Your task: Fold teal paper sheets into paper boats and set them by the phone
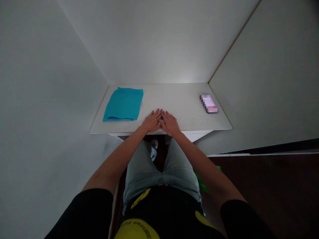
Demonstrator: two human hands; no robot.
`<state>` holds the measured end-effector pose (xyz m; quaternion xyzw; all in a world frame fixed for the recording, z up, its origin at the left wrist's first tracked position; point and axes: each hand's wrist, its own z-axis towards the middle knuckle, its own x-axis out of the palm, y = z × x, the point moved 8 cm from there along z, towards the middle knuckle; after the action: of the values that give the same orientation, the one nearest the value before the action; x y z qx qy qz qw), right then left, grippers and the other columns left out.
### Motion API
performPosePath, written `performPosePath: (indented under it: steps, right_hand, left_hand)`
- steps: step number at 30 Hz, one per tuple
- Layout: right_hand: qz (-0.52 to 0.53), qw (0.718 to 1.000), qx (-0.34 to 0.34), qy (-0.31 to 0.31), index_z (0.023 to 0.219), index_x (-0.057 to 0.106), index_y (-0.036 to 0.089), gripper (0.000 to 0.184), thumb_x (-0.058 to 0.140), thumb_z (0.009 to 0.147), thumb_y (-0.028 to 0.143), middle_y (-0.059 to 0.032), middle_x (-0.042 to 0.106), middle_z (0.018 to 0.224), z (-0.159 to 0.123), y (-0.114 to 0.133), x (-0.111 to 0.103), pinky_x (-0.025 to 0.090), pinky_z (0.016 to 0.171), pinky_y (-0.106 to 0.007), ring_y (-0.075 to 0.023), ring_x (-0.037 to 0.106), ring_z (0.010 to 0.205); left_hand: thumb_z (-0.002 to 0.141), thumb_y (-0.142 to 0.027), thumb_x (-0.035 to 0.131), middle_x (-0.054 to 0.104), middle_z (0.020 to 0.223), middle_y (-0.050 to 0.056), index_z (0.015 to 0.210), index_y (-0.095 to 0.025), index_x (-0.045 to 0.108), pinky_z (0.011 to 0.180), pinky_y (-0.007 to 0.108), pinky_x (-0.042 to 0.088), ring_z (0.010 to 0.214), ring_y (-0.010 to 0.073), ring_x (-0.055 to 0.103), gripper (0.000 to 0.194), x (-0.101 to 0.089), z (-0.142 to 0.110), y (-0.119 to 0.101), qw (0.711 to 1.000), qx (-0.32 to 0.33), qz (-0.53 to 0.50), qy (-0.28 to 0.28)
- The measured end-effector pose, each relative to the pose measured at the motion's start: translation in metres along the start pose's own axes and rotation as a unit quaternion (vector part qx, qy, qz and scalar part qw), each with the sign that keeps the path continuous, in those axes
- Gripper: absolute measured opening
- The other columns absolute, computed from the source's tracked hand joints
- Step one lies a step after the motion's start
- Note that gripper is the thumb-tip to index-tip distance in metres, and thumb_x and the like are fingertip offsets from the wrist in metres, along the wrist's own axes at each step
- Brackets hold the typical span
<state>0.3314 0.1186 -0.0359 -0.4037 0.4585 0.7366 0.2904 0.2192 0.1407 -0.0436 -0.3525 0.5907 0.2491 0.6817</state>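
My left hand (151,121) and my right hand (170,124) lie palm down, side by side, at the front edge of a white tabletop (174,99). Their fingertips nearly meet. A small teal piece (161,118) shows just between and under the fingers, mostly hidden, and I cannot tell what it is. To the left of my left hand lies a folded teal cloth (123,104), not touched by either hand.
A phone-like object (208,103), blurred by pixelation, lies at the right end of the tabletop. White walls (50,83) close in on the left and back. Below the table are my legs, a dark floor (261,186) and a green item (201,179).
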Motion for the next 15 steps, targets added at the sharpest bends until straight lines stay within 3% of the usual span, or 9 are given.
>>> performPosePath:
  steps: [3,5,10,13,15]
  right_hand:
    - [-0.003,1.0,0.007,0.024,0.171,0.04,0.004,0.081,0.031,0.115,0.061,-0.0238,0.038,0.176,0.005,-0.002,0.013,0.027,0.138,-0.057,-0.0337,0.035,0.167]
    - [-0.009,1.0,0.002,0.023,0.171,0.04,0.005,0.084,0.03,0.114,0.065,-0.0233,0.037,0.177,0.003,-0.01,0.013,0.026,0.138,-0.058,-0.0341,0.035,0.167]
    - [-0.023,1.0,-0.007,-0.001,0.17,0.043,0.011,0.081,0.035,0.113,0.068,-0.0211,0.041,0.175,-0.013,-0.035,-0.003,0.028,0.136,-0.062,-0.0358,0.039,0.164]
    - [-0.033,0.999,-0.005,-0.007,0.165,0.05,0.013,0.075,0.042,0.112,0.064,-0.0217,0.048,0.171,-0.017,-0.041,-0.013,0.031,0.133,-0.065,-0.039,0.046,0.159]
    - [-0.027,1.0,-0.009,-0.007,0.159,0.057,0.015,0.068,0.05,0.109,0.061,-0.0208,0.056,0.165,-0.019,-0.042,-0.019,0.038,0.127,-0.064,-0.0402,0.052,0.151]
  left_hand:
    - [0.104,-0.035,0.051,0.026,0.182,0.019,0.174,-0.006,0.03,0.141,0.052,0.019,0.172,0.0301,0.019,0.079,0.0,-0.002,0.003,1.0,-0.001,-0.006,0.009]
    - [0.107,-0.039,0.049,0.025,0.182,0.02,0.173,-0.007,0.032,0.141,0.051,0.02,0.172,0.03,0.02,0.076,-0.003,-0.007,0.009,1.0,-0.013,-0.013,-0.004]
    - [0.109,-0.058,0.049,0.027,0.18,0.025,0.171,-0.003,0.035,0.141,0.052,0.021,0.171,0.0338,0.022,0.083,-0.009,-0.026,0.023,0.996,-0.07,-0.019,-0.053]
    - [0.108,-0.058,0.054,0.03,0.178,0.028,0.167,0.0,0.038,0.14,0.054,0.022,0.17,0.0363,0.025,0.084,-0.011,-0.034,0.026,0.992,-0.097,-0.023,-0.078]
    - [0.106,-0.054,0.059,0.04,0.174,0.027,0.162,-0.003,0.046,0.139,0.052,0.027,0.167,0.0358,0.034,0.077,-0.015,-0.039,0.027,0.987,-0.112,-0.039,-0.11]
